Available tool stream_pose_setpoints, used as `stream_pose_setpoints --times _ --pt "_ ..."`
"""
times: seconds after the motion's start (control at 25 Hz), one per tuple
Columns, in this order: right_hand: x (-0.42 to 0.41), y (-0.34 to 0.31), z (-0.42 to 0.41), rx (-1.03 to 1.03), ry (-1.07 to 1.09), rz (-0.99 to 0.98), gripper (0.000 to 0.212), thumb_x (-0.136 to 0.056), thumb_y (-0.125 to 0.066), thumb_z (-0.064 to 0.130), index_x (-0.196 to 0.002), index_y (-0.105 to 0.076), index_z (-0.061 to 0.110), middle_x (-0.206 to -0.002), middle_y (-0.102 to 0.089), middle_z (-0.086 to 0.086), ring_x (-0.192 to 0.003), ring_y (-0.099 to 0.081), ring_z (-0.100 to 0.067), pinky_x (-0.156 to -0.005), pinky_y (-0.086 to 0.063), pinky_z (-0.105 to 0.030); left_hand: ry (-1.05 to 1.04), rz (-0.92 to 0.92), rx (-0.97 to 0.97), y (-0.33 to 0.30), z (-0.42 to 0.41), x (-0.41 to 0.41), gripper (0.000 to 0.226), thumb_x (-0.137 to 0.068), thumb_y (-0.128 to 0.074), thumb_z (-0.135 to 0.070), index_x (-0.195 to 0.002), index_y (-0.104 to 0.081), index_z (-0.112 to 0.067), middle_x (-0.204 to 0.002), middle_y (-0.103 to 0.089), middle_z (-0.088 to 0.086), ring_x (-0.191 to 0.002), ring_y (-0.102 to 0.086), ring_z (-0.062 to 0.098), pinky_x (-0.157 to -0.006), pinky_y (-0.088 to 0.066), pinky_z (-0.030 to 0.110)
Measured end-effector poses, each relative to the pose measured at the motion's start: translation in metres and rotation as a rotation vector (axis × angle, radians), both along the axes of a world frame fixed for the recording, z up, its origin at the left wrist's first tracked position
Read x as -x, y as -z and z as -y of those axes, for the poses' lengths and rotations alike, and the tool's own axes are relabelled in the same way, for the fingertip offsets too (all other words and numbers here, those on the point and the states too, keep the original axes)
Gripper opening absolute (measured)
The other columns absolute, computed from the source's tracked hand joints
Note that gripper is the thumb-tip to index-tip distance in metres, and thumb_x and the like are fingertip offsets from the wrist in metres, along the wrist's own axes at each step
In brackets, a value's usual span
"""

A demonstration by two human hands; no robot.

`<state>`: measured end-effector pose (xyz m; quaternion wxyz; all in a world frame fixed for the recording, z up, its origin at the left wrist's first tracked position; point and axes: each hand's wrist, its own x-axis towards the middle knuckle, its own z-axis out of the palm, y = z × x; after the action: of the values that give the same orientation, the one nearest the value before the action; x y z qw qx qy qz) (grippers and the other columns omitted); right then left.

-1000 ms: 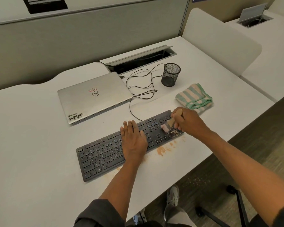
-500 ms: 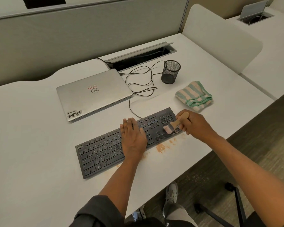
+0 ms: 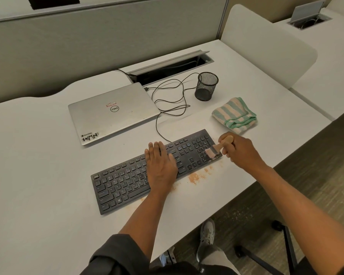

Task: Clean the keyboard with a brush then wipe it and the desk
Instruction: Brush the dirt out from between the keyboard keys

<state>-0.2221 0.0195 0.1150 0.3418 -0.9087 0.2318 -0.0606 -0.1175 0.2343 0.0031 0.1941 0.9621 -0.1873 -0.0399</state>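
A black keyboard (image 3: 127, 179) lies at an angle on the white desk (image 3: 38, 195). My left hand (image 3: 160, 163) rests flat on its middle keys, fingers spread. My right hand (image 3: 239, 150) grips the wooden handle of a small brush (image 3: 216, 150), whose pale bristles touch the number pad at the keyboard's right end. Orange-brown crumbs (image 3: 194, 178) are scattered on the desk along the keyboard's front edge. A folded green and cream striped cloth (image 3: 234, 115) lies behind my right hand, apart from it.
A shut silver laptop (image 3: 111, 112) sits behind the keyboard, with a looped black cable (image 3: 171, 102) beside it. A black mesh pen cup (image 3: 206, 86) stands by an open cable hatch (image 3: 171, 66). The desk edge runs just right of my right hand; a chair base (image 3: 282, 241) below.
My right hand and the brush have moved a little rightward toward the keyboard's right end. My left hand has stayed flat on the keys.
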Motion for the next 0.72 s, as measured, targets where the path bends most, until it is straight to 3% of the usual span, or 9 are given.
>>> stream_pose_setpoints --times 0.12,0.24,0.36,0.48,0.56,0.72 --pt "0.001 -0.009 0.012 0.030 0.021 0.037 0.021 -0.099 -0.051 0.011 -0.091 -0.068 0.020 -0.075 -0.067 0.005 -0.071 -0.062 -0.007 -0.069 -0.057 -0.039 0.002 -0.004 -0.010 0.000 0.000 0.000 0.063 -0.107 -0.027 -0.035 -0.159 -0.018 0.000 -0.166 -0.021 0.018 -0.156 -0.008 0.032 -0.128 -0.001 0.045" --pt "0.008 -0.006 -0.014 -0.001 -0.166 0.130 0.023 -0.098 -0.055 0.004 -0.097 -0.072 0.021 -0.082 -0.067 0.011 -0.072 -0.061 0.003 -0.067 -0.050 -0.020 0.001 -0.005 -0.013 -0.001 0.000 0.000 0.063 -0.106 -0.027 -0.035 -0.159 -0.017 -0.001 -0.165 -0.020 0.018 -0.156 -0.008 0.031 -0.128 -0.002 0.045" --pt "0.026 0.029 -0.020 0.142 -0.344 0.117 0.028 -0.092 -0.062 -0.003 -0.110 -0.074 0.015 -0.095 -0.069 0.000 -0.079 -0.062 -0.012 -0.070 -0.054 -0.032 0.005 -0.006 -0.013 -0.002 -0.001 0.001 0.064 -0.106 -0.027 -0.035 -0.158 -0.017 0.000 -0.165 -0.021 0.018 -0.156 -0.008 0.032 -0.128 -0.004 0.046" --pt "0.029 0.045 0.012 0.228 -0.120 0.126 0.030 -0.091 -0.063 -0.004 -0.112 -0.073 0.016 -0.094 -0.071 -0.006 -0.082 -0.066 -0.025 -0.073 -0.058 -0.046 0.004 0.000 -0.009 -0.001 0.000 0.000 0.063 -0.106 -0.027 -0.034 -0.158 -0.019 0.000 -0.165 -0.022 0.018 -0.156 -0.009 0.032 -0.128 -0.003 0.046" --pt "0.031 0.042 0.020 0.264 -0.005 0.142 0.030 -0.091 -0.063 -0.005 -0.113 -0.072 0.013 -0.095 -0.070 -0.008 -0.086 -0.067 -0.028 -0.075 -0.058 -0.046 0.007 -0.002 -0.013 -0.001 -0.001 0.000 0.063 -0.106 -0.027 -0.034 -0.158 -0.018 0.000 -0.165 -0.022 0.018 -0.156 -0.008 0.032 -0.128 -0.002 0.045" --pt "0.041 0.043 -0.015 0.286 -0.285 0.174 0.030 -0.089 -0.067 -0.004 -0.112 -0.072 0.016 -0.087 -0.063 0.004 -0.075 -0.057 -0.020 -0.060 -0.053 -0.037 0.005 0.001 -0.010 -0.001 -0.001 0.000 0.063 -0.106 -0.027 -0.034 -0.158 -0.018 0.000 -0.164 -0.022 0.018 -0.156 -0.008 0.032 -0.128 -0.002 0.046"
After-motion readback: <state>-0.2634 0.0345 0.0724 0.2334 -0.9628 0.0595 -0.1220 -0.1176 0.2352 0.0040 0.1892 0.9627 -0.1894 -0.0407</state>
